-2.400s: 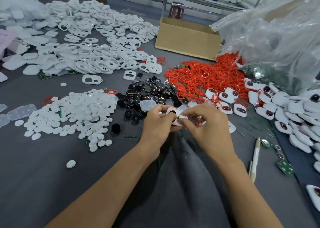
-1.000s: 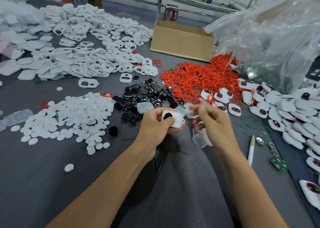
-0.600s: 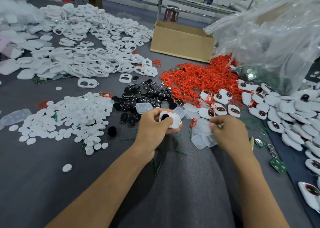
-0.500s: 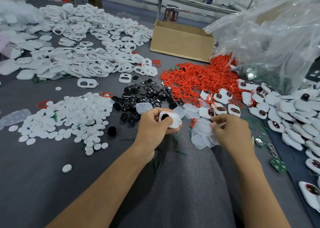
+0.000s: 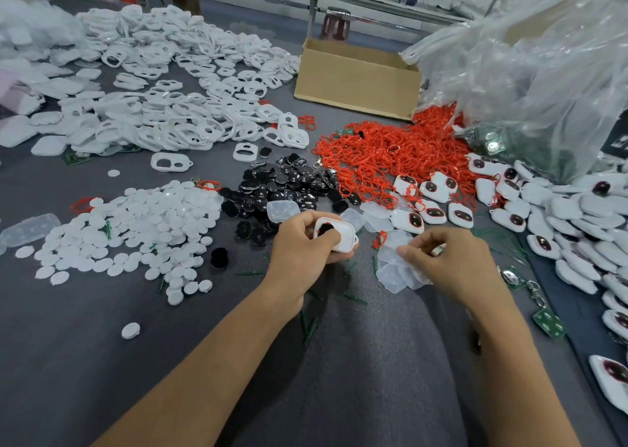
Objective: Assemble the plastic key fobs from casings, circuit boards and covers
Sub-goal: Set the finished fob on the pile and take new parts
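Left hand (image 5: 306, 242) clasps one white casing (image 5: 336, 234) at frame centre, a dark insert showing in its opening; fob part-built, no cover on yet by my reading. Right hand (image 5: 452, 263) pinches at the small stack of clear covers (image 5: 394, 270) lying on the grey worktop (image 5: 102, 361) just right of centre; whether one sheet is lifted free, cannot tell.

Done: a pile of finished fobs (image 5: 550, 215) along the right edge, too many to count, some hidden. About seven lie apart near centre.

Left: far more. White casing frames (image 5: 163, 120) heaped upper left, uncountable. White round discs (image 5: 136, 229) at left, well over a hundred. Black inserts (image 5: 285, 188) at centre, several dozen. Red loops (image 5: 390, 154) right of centre, a tangle. One cardboard box (image 5: 356, 79) at top centre. Green circuit boards: two seen loose at lower right, others hidden in the clear bag (image 5: 543, 73).
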### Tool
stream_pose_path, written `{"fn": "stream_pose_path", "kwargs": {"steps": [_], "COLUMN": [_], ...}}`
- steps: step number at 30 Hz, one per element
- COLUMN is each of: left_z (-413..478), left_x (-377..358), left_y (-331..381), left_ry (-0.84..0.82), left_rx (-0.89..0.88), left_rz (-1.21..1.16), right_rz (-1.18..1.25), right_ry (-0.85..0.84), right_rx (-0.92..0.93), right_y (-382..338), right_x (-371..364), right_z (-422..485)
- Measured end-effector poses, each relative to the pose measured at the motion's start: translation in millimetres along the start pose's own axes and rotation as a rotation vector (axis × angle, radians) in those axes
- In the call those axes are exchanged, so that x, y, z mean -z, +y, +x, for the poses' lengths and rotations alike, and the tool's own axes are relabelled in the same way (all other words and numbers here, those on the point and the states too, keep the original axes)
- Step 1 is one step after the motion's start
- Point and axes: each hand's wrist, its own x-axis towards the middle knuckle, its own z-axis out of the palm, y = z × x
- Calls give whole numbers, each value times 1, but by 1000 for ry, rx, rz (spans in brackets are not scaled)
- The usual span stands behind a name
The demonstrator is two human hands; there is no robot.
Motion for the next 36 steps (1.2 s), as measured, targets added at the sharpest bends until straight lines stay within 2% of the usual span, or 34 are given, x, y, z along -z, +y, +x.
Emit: {"fn": "stream_pose_path", "kwargs": {"steps": [2,6,12,17,27,32,36], "left_z": [0,0,0,-1,-1,-1,0], "left_x": [0,0,-1,-1,-3,-2,-1], "left_y": [0,0,0,0,3,4,3], "left_ry": [-2,0,4,0,-2,-13,-24], "left_rx": [1,0,3,14,49,56,55], "left_rz": [2,11,14,6,-20,-28,-34], "right_rz": [4,102,641,882,935,978,1007], "right_ry": [-44,-14,-44,-81,-84,-101,-116], "right_rx": [-1,15,58,137,220,179,64], "right_y": [1,1,-6,-18,-38,-38,-36], "right_x": [1,1,6,5,-9,-11,-14], "right_z": [-1,1,0,-7,-14,-13,-12]}}
